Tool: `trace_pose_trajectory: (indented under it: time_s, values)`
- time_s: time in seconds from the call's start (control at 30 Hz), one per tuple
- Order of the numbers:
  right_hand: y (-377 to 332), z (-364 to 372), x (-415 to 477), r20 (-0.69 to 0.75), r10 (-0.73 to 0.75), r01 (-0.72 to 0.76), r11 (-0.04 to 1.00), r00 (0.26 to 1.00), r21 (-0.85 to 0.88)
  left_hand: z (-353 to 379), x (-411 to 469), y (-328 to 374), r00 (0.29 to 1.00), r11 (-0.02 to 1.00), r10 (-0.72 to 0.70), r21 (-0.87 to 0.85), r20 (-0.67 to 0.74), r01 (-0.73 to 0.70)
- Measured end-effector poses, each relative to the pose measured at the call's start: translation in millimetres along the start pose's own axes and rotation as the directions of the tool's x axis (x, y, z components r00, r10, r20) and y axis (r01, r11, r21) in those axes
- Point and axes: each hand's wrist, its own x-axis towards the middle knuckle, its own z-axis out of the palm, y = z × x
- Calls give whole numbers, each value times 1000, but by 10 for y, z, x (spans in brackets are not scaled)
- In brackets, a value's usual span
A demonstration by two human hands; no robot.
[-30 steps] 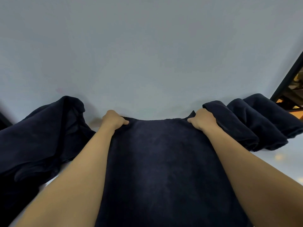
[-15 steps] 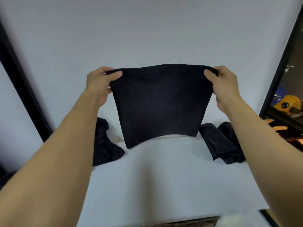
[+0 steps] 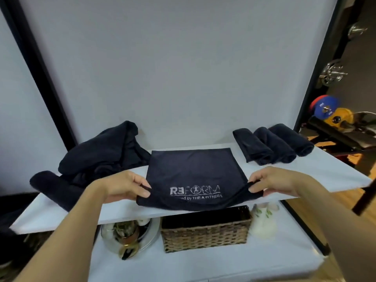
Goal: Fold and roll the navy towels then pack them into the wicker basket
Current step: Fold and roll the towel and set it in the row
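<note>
The left grip (image 3: 124, 186) and right grip (image 3: 272, 182) pinched the 2 near corners of the navy towel (image 3: 193, 171), spread on the bench (image 3: 305, 169) above the wicker basket (image 3: 205, 235); folding neatly likely required carrying both corners level onto the far edge.

Towel (image 3: 193, 171) on shelf (image 3: 305, 171), pile (image 3: 101, 153) left, rolls (image 3: 272, 145) right, basket (image 3: 205, 235) below

white shelf (image 3: 305, 171) | round glass dish (image 3: 152, 234) beneath, left | white leaf-print vase (image 3: 263, 223) beneath, right | weight plates (image 3: 324, 107) far right
</note>
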Motion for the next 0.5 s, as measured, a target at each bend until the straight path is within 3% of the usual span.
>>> trace_pose_trajectory:
  time_s: [0.07, 0.13, 0.27, 0.43, 0.5]
  values:
    - [2, -4, 45, -42, -20, 22, 998, 999, 51, 7, 46, -35, 999, 998, -1, -68, -42, -2]
    - [-85, -89, 150, -161, -65, 86, 988, 985, 130, -45, 134, 39, 982, 990, 54, -117, -181, -76]
    - [-310, -243, 541, -425, -94, 187, 966, 900, 181, -176, 527, 316, 854, 960, 107, -171, -509, -222]
    - [-350, -382, 1386, -637, -122, 116, 992, 761, -52, -377, 1357, 462, 702, 987, 26, -95, -712, -133]
    - [-286, -395, 1728, -646, -125, 45, 989, 753, -138, -403, 1657, 473, 649, 999, 43, 18, -759, -45]
